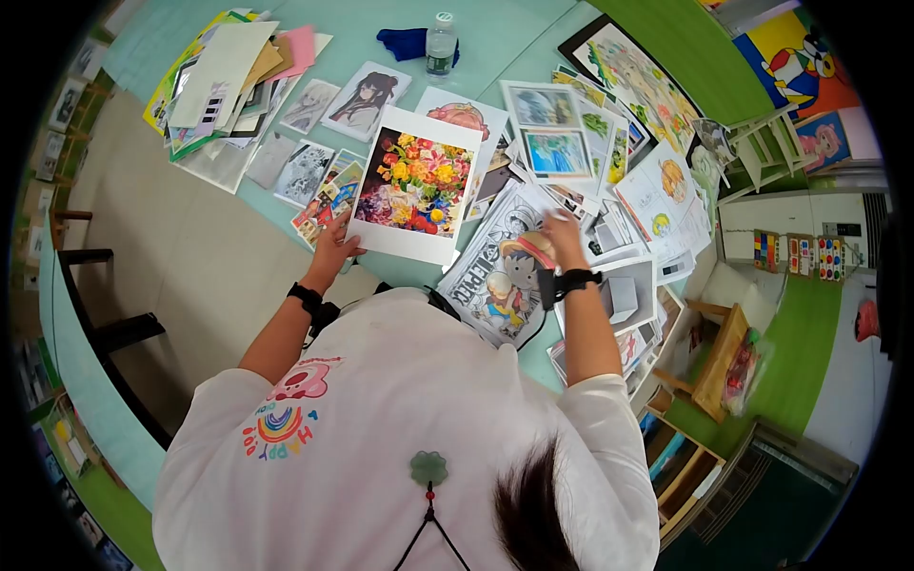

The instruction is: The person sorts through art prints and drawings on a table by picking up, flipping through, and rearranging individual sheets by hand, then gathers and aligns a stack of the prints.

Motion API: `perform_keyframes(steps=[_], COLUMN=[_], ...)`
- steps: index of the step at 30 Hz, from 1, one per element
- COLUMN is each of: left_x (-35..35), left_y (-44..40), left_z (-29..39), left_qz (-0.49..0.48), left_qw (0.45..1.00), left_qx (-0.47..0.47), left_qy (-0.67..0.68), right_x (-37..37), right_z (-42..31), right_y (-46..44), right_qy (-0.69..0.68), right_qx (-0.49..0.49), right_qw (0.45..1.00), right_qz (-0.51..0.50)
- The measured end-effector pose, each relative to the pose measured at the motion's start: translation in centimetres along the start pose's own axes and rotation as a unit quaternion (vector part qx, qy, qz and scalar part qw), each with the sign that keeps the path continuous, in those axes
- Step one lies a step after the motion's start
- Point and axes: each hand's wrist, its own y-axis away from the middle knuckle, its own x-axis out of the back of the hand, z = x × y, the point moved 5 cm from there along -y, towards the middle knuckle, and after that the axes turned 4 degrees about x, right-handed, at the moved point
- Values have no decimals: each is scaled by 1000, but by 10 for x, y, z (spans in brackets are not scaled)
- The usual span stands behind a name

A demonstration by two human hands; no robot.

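My left hand (pixel 333 246) grips the lower left edge of a white-bordered flower print (pixel 419 181), its bright bouquet facing up. My right hand (pixel 566 238) is over the upper right of a line drawing (pixel 495 271), partly coloured, with a cartoon figure in a straw hat. Its fingers are blurred, so whether they hold anything is unclear. Beside my left hand lie small colourful cards (pixel 328 202). Behind the flower print, a sheet with a pinkish drawing (pixel 461 116) is partly covered.
Loose pictures (pixel 556 152) and sketches (pixel 666 190) overlap on the right of the pale green table (pixel 357 27). A pile of papers and folders (pixel 224 100) stands at the far left. A clear bottle (pixel 441 46) stands by a dark blue cloth (pixel 400 44) at the back.
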Motion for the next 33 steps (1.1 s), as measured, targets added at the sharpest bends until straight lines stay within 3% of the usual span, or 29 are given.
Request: perform_keyframes(steps=[2, 5, 7, 12, 17, 22, 25, 26, 29, 33], left_x=[-7, -23, -38, -54, -34, -19, -19, -20, -25, -52], left_y=[-5, -13, -19, -35, -73, -115, -141, -148, -156, -137], left_z=[-5, -5, -2, -6, -18, -27, -27, -27, -19, 21], left_qz=[0, -22, -54, -105, -50, 25, 39, 55, 110, 172], left_qw=[1000, 1000, 999, 994, 985, 923, 893, 884, 859, 814], left_qx=[1, 1, 6, 39, -42, -138, -152, -151, -138, -107], left_qy=[0, 3, -4, -3, -157, -358, -423, -439, -480, -544], right_x=[-53, -105, -118, -69, 19, 48, 42, 39, 21, -14], right_z=[-23, -26, -25, 0, -10, -22, -29, -27, -6, 1], right_y=[66, 135, 153, 104, 68, 41, 30, 29, 25, 55], right_qy=[32, -3, -39, -59, -124, -115, -217, -187, -70, -78], right_qx=[-75, -157, -119, -21, 15, -11, 63, 37, 72, 50], right_qw=[972, 929, 921, 984, 987, 989, 965, 973, 995, 996], right_qz=[-219, -334, -370, -165, 98, 89, 132, 132, 26, -5])
